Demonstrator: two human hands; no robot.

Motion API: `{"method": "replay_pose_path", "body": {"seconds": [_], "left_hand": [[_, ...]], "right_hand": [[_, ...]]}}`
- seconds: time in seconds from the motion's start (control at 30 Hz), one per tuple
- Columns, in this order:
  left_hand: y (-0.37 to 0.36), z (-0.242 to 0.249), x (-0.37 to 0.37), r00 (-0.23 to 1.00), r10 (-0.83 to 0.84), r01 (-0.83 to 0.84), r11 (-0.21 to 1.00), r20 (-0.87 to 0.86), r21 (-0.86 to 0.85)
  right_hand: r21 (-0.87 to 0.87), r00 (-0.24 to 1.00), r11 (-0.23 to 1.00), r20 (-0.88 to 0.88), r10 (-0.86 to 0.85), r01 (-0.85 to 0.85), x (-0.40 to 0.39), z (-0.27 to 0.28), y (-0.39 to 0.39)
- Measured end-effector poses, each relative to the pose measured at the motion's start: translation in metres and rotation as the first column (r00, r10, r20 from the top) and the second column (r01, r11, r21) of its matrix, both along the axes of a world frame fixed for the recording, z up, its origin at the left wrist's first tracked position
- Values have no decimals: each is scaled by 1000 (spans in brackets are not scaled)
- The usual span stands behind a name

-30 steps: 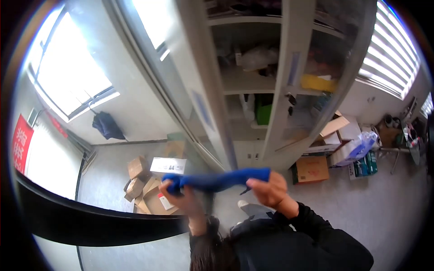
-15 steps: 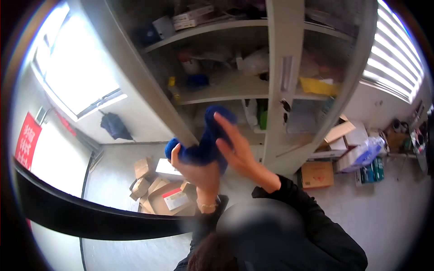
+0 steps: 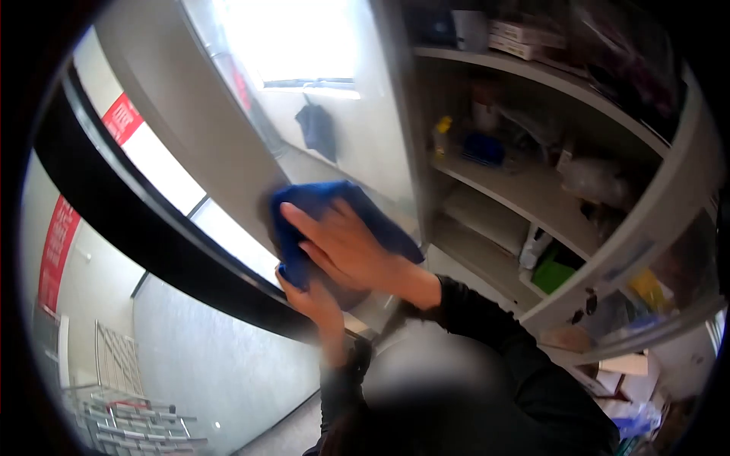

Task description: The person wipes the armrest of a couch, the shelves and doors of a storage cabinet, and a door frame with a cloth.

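We note a blue cloth (image 3: 374,219) at the lower part of the glass door (image 3: 342,140), overlapping the door's left frame and the bottom of its pane; whether it touches the pane, we cannot tell. Our right hand (image 3: 346,245) lies over the cloth, fingers (image 3: 304,223) extended, slightly spread and pressed flat on the fabric rather than closed around it. Our left hand (image 3: 315,305) is just below, its thumb touching the cloth's lower left edge; the other fingers are blurred or covered, so we cannot tell how far they are closed. Through or in the pane we see a bright window (image 3: 289,42) and a dark umbrella (image 3: 316,131). To the right stands the cabinet (image 3: 525,186). On its upper shelf, near the front edge, we record white boxes (image 3: 517,39); on the middle shelf, a yellow-topped bottle (image 3: 442,137) at the left end, a blue item (image 3: 484,149) beside it and a clear plastic bag (image 3: 597,179) toward the right end. A green object (image 3: 557,272) sits lower, near the cabinet's right side. Keys (image 3: 587,301) hang at the other door (image 3: 563,323).
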State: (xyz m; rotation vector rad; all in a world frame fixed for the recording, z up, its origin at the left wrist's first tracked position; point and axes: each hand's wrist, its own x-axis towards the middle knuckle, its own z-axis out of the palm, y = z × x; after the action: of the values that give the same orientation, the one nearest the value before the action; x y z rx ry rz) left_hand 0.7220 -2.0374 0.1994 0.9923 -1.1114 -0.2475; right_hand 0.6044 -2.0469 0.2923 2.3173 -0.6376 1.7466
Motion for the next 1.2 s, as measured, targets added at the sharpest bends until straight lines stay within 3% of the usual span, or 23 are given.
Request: {"method": "replay_pose_path", "body": {"seconds": [0.03, 0.07, 0.13, 0.17, 0.2, 0.27, 0.37, 0.5, 0.6, 0.67, 0.73, 0.8, 0.9, 1.0, 1.07, 1.13, 1.2], "left_hand": [[-1, 4, 0, 999, -20, 19, 1000, -35, -10], [-2, 5, 2, 999, 2, -3, 1000, -42, -15], [-3, 8, 8, 996, 67, -62, 995, -55, 80], [0, 17, 4, 986, 130, -126, 991, -106, 41], [-2, 18, 6, 987, 104, -114, 990, -121, -82], [-6, 20, 4, 978, 39, -77, 980, -206, -181], [-17, 38, 8, 990, 107, -118, 985, -93, -126], [-46, 44, 29, 992, 48, -58, 994, -114, -89], [-57, 59, 43, 997, -1, -3, 999, -74, -52], [-65, 88, 50, 999, -14, 7, 988, -47, -152], [-76, 119, 60, 999, -17, 9, 988, -48, -153], [-92, 147, 72, 1000, -26, 25, 996, -5, -87], [-108, 184, 84, 999, -23, 27, 985, 26, -168], [-118, 229, 88, 996, 62, -46, 975, 70, -217], [-127, 249, 91, 983, 132, -109, 979, 125, -175], [-131, 249, 92, 965, 195, -172, 975, 173, -138], [-137, 239, 84, 914, 350, -301, 924, 207, -233]], "right_hand": [[-26, 982, 998, -181, -54, 50, 8, 6, -15], [-32, 982, 999, -188, -33, 28, 13, 6, -29], [-253, 962, 967, -260, -85, 17, 22, 2, -56], [-66, 935, 998, -353, -33, 10, 16, -3, -62], [-92, 931, 996, -363, -46, 13, 13, -7, -69], [6, 981, 988, -119, -151, 152, 11, -19, -76], [-94, 972, 971, -55, -226, 221, 14, -17, -99], [-151, 970, 963, -67, -235, 223, 28, 17, -121], [-302, 955, 926, -121, -272, 225, 38, 51, -130], [-228, 922, 929, -194, -336, 291, 45, 77, -136], [-242, 929, 920, -133, -346, 308, 52, 114, -145], [-322, 925, 901, -147, -350, 290, 56, 147, -153], [-439, 922, 848, -101, -374, 296, 67, 192, -163], [-458, 872, 767, 39, -488, 449, 63, 230, -181], [-497, 885, 746, 108, -453, 442, 52, 236, -196], [-462, 901, 784, 85, -425, 414, 52, 223, -202], [-500, 868, 714, 203, -453, 490, 52, 203, -211]]}}
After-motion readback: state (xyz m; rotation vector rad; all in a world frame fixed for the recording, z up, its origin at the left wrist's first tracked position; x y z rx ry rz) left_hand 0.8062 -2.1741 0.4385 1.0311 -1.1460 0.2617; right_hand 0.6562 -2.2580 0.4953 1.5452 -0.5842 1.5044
